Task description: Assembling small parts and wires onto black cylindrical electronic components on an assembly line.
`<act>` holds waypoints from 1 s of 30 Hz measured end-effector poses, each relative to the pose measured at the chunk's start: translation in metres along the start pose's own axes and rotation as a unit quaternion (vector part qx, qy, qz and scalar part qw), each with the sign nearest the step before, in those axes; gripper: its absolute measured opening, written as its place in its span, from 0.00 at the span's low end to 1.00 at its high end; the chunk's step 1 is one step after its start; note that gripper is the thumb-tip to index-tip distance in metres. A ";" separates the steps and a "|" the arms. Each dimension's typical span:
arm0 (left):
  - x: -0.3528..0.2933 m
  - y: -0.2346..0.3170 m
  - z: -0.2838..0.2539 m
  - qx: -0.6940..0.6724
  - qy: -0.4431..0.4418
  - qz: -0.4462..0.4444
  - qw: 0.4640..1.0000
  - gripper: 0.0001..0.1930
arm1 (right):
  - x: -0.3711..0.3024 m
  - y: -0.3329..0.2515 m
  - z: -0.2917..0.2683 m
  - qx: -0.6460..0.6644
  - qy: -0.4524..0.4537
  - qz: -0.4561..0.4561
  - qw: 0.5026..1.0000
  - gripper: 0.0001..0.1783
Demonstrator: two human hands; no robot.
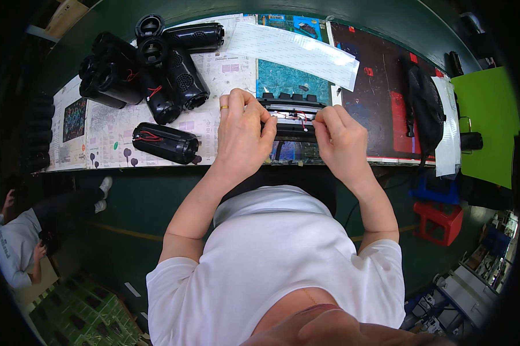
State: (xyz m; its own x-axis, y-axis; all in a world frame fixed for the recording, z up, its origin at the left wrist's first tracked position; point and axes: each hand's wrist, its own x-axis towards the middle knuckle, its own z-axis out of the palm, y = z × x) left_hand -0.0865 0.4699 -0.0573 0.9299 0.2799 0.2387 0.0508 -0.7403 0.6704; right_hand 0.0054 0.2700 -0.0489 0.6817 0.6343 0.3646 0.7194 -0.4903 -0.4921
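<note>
At the table's near edge, a black elongated housing [297,128] lies open between my hands. A white part and thin red and black wires [303,120] show inside it. My left hand [241,131], with a ring on one finger, is closed in a pinch at the housing's left end. My right hand [341,137] pinches at the right end, close to the wires. What either set of fingertips grips is too small or hidden to make out. To the left lies a loose black cylindrical housing [166,143] with red wires on it.
A pile of black cylindrical housings [182,75] stands at the far left. A pale sheet of strips [297,55] lies beyond my hands. At right are a black bag [424,109], a green panel [484,127] and a red stool [438,222]. Another person [23,245] is at far left.
</note>
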 end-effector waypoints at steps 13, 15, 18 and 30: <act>-0.025 -0.006 0.022 0.095 0.175 0.197 0.960 0.14 | -0.033 0.001 0.005 -0.094 0.123 -0.061 0.986 0.17; -0.028 -0.004 0.034 0.085 0.167 0.191 0.963 0.17 | -0.024 0.001 0.013 -0.040 0.114 -0.092 0.988 0.16; -0.020 -0.011 0.044 0.084 0.159 0.210 0.961 0.19 | -0.011 0.006 0.029 0.007 0.103 -0.096 0.990 0.14; -0.014 -0.021 0.006 0.101 0.097 0.180 0.974 0.21 | 0.004 0.043 0.005 0.111 -0.042 -0.116 0.986 0.20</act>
State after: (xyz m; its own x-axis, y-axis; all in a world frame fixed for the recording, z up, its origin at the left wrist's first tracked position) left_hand -0.0985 0.4781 -0.0790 0.8156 0.0746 0.5737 -0.1772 -0.9117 0.3706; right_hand 0.0382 0.2544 -0.0720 0.4821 0.7657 0.4258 0.8011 -0.1886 -0.5680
